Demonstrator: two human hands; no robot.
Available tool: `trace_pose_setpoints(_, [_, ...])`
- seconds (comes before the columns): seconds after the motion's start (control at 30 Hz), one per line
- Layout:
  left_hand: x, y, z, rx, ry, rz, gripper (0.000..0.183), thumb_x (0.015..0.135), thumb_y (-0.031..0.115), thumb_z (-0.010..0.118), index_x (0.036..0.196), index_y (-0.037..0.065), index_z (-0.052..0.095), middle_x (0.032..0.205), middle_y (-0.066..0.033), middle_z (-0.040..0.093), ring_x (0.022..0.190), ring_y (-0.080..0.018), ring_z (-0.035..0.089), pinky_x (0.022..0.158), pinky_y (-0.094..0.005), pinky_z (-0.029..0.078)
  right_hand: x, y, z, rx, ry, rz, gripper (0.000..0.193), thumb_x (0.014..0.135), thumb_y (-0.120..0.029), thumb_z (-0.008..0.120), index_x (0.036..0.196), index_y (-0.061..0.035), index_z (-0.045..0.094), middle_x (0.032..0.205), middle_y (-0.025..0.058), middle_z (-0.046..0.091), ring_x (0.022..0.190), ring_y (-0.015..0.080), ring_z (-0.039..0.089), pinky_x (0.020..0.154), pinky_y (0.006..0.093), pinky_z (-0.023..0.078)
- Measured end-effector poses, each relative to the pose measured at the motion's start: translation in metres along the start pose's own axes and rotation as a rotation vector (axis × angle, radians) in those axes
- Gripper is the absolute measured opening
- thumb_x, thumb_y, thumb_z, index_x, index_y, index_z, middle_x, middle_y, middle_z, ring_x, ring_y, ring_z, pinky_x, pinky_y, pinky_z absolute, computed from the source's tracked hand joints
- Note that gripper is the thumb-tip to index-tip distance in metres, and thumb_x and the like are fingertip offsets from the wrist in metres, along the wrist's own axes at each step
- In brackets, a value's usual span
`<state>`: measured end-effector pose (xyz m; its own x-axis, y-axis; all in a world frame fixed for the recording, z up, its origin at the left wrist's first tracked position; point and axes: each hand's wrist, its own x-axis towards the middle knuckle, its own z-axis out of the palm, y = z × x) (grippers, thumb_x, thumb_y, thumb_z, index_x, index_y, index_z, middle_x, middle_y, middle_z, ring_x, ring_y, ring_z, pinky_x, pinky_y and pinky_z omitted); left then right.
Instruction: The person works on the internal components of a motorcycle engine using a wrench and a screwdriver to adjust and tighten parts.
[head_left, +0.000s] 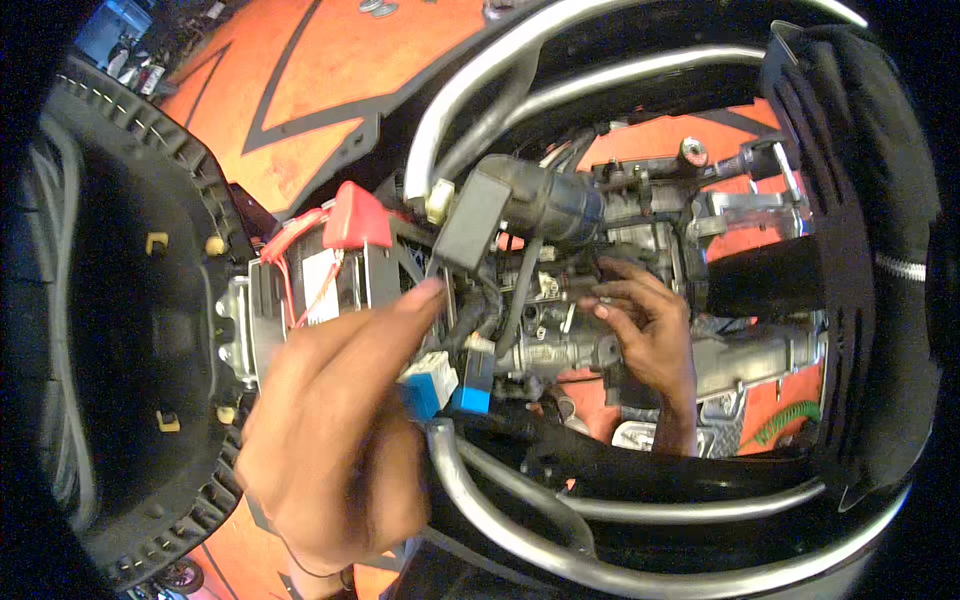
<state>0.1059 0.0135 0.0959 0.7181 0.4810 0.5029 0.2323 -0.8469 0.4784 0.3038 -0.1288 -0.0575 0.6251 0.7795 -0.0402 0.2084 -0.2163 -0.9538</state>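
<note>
My left hand (335,430) is large and a little blurred in the foreground, its back toward me. One digit stretches toward a black rectangular box (473,222), while the other fingers curl out of sight below. Close beside this hand are a white-and-blue connector (428,385) and a black-and-blue block (473,380). Farther right, my right hand (655,325) reaches down into the open frame over a metal engine (550,353). Its thumb and fingertips come together near a cable on the engine; whatever is between them is too small to make out.
Curved silver frame tubes (520,555) run along both sides. A battery (320,280) with a red terminal cover (358,217) sits left of the engine. The raised black seat underside (120,300) fills the left. A green hose (787,423) lies on the orange floor (310,90).
</note>
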Motion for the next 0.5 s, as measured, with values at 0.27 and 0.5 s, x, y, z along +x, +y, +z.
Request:
trace_pose_setpoints(0.27, [-0.065,-0.011,0.009,-0.047,0.392,-0.169,0.015,0.085,0.010,0.053,0.097,0.000,0.054,0.087,-0.0161,0.055,0.071,-0.0240,0.058,0.066,-0.0319,0.047,0.003,0.009,0.022,-0.521,-0.129,-0.669,0.022,0.063,-0.002,0.073,0.083,-0.0107,0.069,0.085,0.0013,0.064,0.091,0.0238,0.057,0.094,0.0447,0.040])
trace_pose_setpoints(0.5, [-0.080,-0.016,0.012,-0.159,0.459,-0.244,0.031,0.087,0.027,0.055,0.104,0.001,0.052,0.097,-0.0174,0.052,0.081,-0.0241,0.054,0.069,-0.0338,0.050,-0.003,0.031,0.024,-0.762,-0.133,-0.803,0.024,0.065,-0.008,0.067,0.087,-0.0154,0.068,0.089,-0.0030,0.067,0.094,0.0175,0.059,0.104,0.0516,0.028])
